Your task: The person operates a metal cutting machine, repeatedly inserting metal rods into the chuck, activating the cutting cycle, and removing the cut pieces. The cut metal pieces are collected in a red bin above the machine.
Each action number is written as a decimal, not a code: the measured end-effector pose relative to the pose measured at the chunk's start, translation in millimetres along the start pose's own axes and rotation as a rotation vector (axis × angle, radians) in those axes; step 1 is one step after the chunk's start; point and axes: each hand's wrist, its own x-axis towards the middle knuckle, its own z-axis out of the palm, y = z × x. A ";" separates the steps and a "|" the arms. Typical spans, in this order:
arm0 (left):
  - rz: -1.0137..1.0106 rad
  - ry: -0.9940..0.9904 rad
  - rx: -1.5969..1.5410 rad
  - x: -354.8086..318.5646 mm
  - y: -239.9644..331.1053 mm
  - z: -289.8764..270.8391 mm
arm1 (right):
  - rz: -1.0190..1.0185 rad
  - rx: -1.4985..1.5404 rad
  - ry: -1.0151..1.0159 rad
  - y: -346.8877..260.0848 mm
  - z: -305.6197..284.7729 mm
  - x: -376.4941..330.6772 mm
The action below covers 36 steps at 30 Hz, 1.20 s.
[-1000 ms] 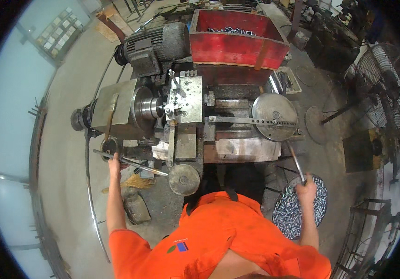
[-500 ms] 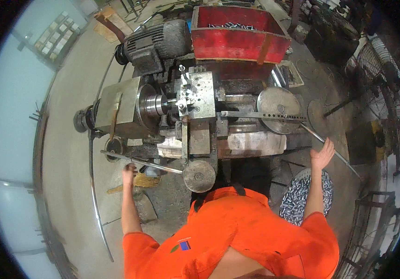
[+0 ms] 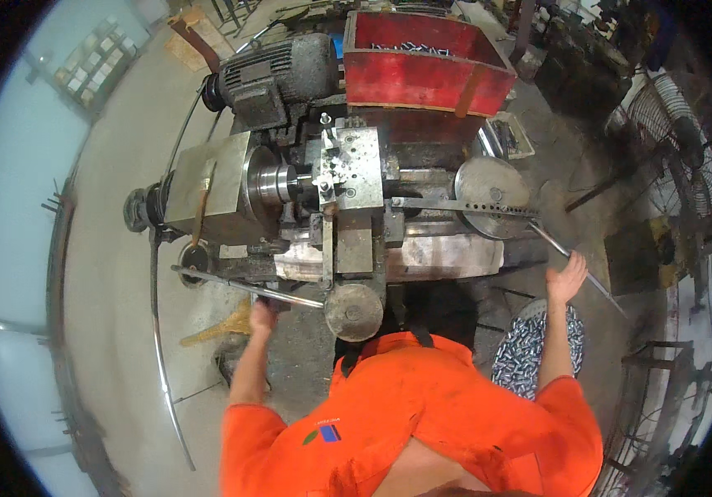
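Note:
My right hand (image 3: pixel 567 279) is at the long lever rod (image 3: pixel 592 282) on the right of a lathe-like machine, its fingers bent over the rod. That rod runs from a flat perforated bar (image 3: pixel 468 205) by a big round metal disc (image 3: pixel 494 192). My left hand (image 3: pixel 263 316) is just below the left lever rod (image 3: pixel 240 286), apparently beside a small pale object; its fingers are dark and partly hidden. That rod ends at a smaller round disc (image 3: pixel 353 313) close to my body. In the middle are the chuck (image 3: pixel 271 184) and the tool block (image 3: pixel 357 170).
A red bin (image 3: pixel 422 79) with metal pieces stands behind the machine, next to a motor (image 3: pixel 277 79). By my right forearm a basin (image 3: pixel 530 352) holds many small metal parts. A broom (image 3: pixel 219 330) lies at left. A fan (image 3: pixel 679 124) is at far right.
My left hand has moved right and slightly down, in under the left lever rod. My right hand keeps its place at the right rod. The whole view has shifted slightly.

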 end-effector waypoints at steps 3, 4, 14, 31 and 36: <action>0.069 -0.128 0.339 -0.9 -11.8 -45.4 | -0.041 0.046 -0.017 3.6 -1.1 2.1; 0.064 -0.147 0.347 1.1 -11.4 -48.7 | -0.049 0.062 -0.021 4.1 -4.0 2.6; -0.015 -0.228 -0.388 -32.6 -7.5 -59.7 | -0.274 0.856 -0.248 -154.5 -77.1 62.1; -0.480 0.716 0.009 -122.2 -93.2 -219.3 | -1.183 0.616 -0.462 -503.6 -146.3 60.7; -0.577 0.615 -0.042 -156.4 -42.6 -208.0 | -1.207 0.617 -0.481 -505.7 -154.8 55.2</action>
